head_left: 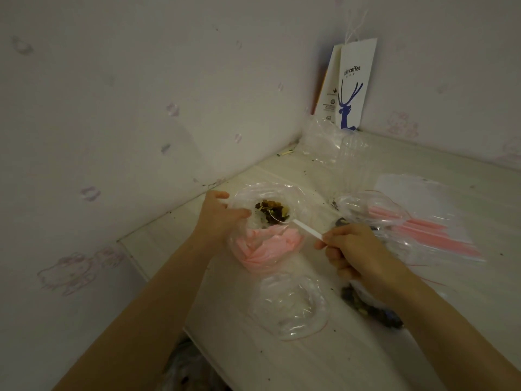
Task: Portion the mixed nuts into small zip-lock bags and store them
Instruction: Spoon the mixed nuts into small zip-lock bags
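My left hand [218,217] grips the rim of a clear zip-lock bag [270,244] with a pink seal strip, holding its mouth wide. Dark mixed nuts [272,210] lie inside it. My right hand [352,251] pinches the handle of a white plastic spoon [306,228], whose bowl reaches into the bag over the nuts. Under my right wrist a filled bag of nuts [372,310] lies on the white table [324,362]. An empty clear bag [291,306] rests just in front of the held one.
A stack of flat zip-lock bags [428,221] with pink strips lies to the right. Crumpled clear plastic [324,139] and a white coffee paper bag [351,86] stand in the far corner against the wall. Crumbs dot the table. The near table edge is at lower left.
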